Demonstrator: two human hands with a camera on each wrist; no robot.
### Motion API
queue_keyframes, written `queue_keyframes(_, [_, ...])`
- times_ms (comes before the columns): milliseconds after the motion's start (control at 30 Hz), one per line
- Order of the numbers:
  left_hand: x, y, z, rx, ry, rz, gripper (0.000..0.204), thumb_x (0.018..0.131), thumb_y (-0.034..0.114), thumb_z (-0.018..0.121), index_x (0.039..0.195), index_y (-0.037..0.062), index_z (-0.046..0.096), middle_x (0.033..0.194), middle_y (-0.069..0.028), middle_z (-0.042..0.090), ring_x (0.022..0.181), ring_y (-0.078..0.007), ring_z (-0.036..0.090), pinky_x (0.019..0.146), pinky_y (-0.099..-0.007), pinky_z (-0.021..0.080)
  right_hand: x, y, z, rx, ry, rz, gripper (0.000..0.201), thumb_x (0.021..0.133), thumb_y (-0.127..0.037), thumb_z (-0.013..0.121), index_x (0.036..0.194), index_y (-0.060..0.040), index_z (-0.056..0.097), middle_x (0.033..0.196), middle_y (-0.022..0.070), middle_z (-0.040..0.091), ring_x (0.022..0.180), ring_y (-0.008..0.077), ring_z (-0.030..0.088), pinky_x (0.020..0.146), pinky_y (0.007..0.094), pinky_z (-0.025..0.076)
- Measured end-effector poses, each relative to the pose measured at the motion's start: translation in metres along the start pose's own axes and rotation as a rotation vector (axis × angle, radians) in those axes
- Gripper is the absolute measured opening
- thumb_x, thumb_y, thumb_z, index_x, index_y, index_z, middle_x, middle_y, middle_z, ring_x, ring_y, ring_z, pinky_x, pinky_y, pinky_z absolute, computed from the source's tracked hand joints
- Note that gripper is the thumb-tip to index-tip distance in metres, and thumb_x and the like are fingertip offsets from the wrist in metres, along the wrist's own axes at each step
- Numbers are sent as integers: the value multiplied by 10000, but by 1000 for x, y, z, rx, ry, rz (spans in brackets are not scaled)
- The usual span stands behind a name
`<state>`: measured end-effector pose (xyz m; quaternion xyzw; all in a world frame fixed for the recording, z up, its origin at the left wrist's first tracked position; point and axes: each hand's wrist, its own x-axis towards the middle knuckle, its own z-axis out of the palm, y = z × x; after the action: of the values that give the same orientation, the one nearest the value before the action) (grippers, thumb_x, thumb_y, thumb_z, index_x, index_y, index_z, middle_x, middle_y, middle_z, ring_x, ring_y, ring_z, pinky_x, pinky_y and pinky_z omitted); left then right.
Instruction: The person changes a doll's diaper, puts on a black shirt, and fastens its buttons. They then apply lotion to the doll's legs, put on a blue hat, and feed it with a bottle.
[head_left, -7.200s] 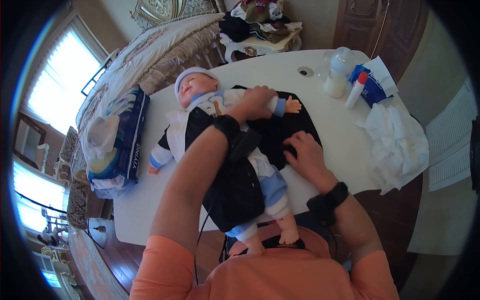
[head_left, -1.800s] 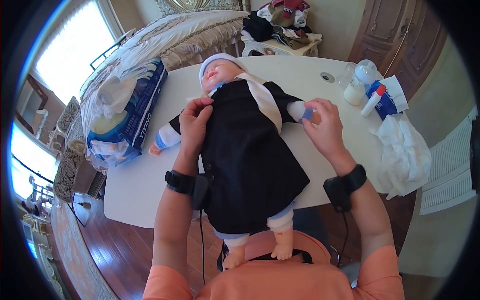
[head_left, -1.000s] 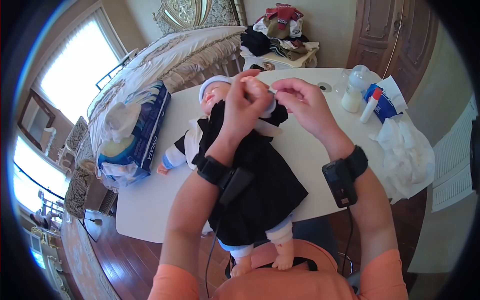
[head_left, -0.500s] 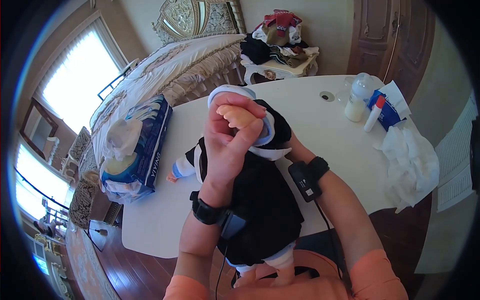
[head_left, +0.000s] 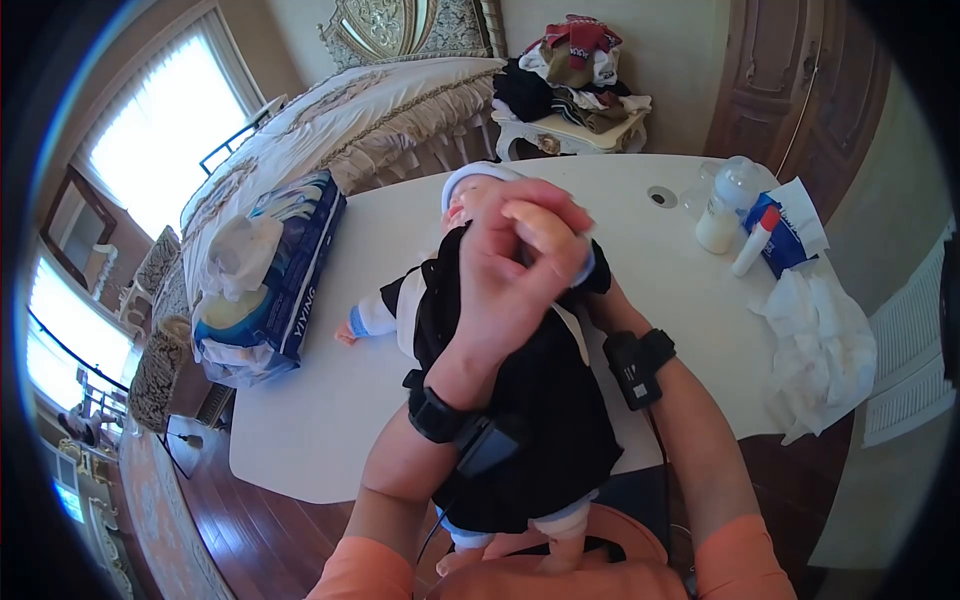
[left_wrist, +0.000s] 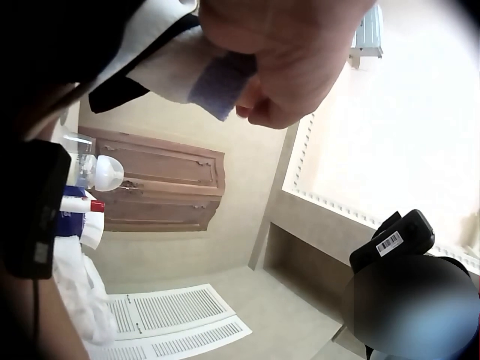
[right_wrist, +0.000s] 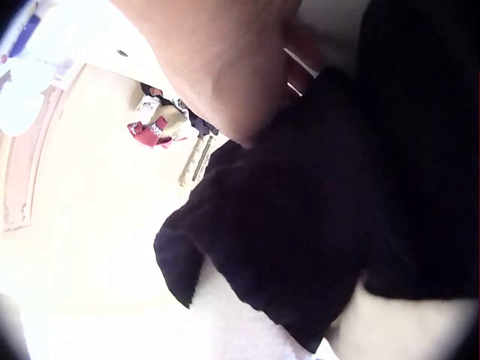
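A baby doll in a white cap lies on its back, its front covered by a black garment with a white strip. My left hand grips the doll's hand and keeps that arm raised over its chest. In the left wrist view the blue-cuffed white sleeve of the doll comes out below my fingers. My right hand is behind the raised arm, at the black short sleeve; its fingers are mostly hidden by the cloth, so I cannot tell whether they pinch it.
On the white table, a blue diaper pack lies to the left. At right are a milk bottle, a red-capped white tube, a blue packet and a crumpled white diaper. Clothes are heaped beyond.
The black garment, earlier partly under the doll, now covers its front. My left hand has taken the doll's hand and lifted that arm; my right hand has moved in behind it.
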<state>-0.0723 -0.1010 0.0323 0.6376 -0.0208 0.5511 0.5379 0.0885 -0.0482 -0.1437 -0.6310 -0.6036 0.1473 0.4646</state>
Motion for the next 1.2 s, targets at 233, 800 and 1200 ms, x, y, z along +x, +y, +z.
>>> queue_keyframes(233, [-14, 17, 9, 501, -545, -2, 237, 623, 22, 627, 842, 81, 558, 840, -39, 596, 822, -215, 579, 909, -371, 366, -4, 8, -11, -90, 11, 44, 213, 753, -170, 546, 884, -8, 592, 765, 122, 622, 712, 231, 604, 647, 337, 470])
queue_keyframes(800, [-16, -17, 39, 437, -473, 137, 262, 588, 28, 595, 839, 61, 526, 763, -71, 521, 775, -275, 516, 720, -341, 393, -19, -102, -110, 272, -234, -425, 376, 860, -201, 471, 1161, 22, 473, 1134, 135, 522, 1089, 195, 462, 950, 278, 319])
queue_keyframes(1200, [-18, -87, 37, 736, -900, -240, 355, 681, 174, 621, 1016, 75, 560, 886, -122, 587, 828, -301, 564, 772, -365, 419, -32, -48, -158, 858, -147, 548, 454, 886, -365, 417, 1183, -22, 422, 1101, 133, 531, 1002, 232, 518, 834, 343, 425])
